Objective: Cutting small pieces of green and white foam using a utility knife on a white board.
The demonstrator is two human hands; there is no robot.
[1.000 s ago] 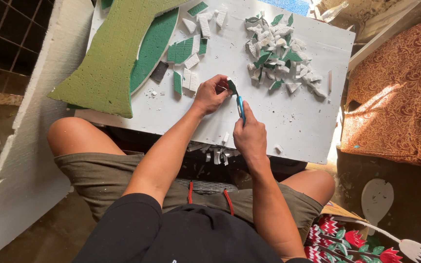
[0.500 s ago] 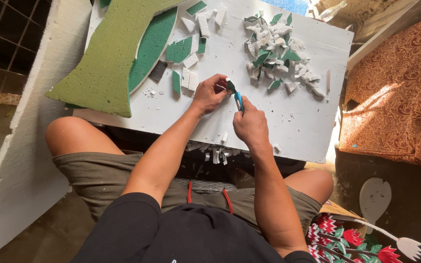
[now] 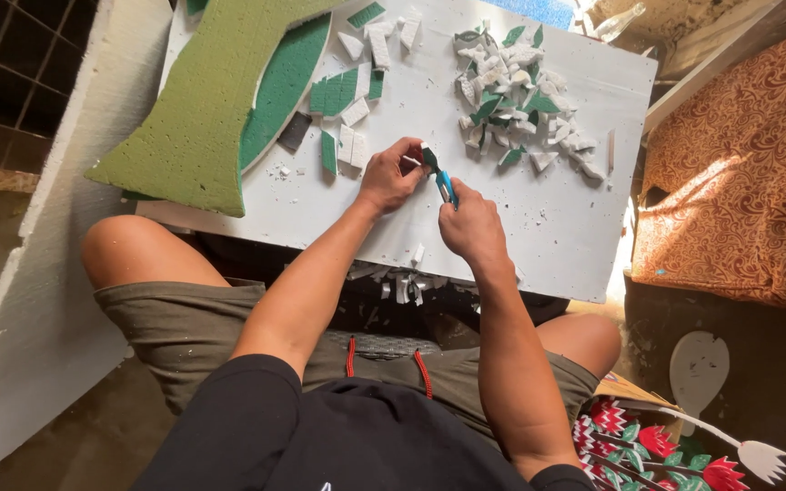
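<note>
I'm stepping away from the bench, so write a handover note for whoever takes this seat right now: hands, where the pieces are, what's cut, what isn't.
Left hand: pinches a small green-and-white foam piece over the white board.
Right hand: grips a blue-handled cutter, blade at that piece.
Done: a heap of cut green and white foam bits lies at the board's far right; a few larger cut rectangles lie left of the hands.
Left: the large curved green foam sheet at the board's left is still whole, as are the rectangles.
Offcuts sit below the board's near edge.
</note>
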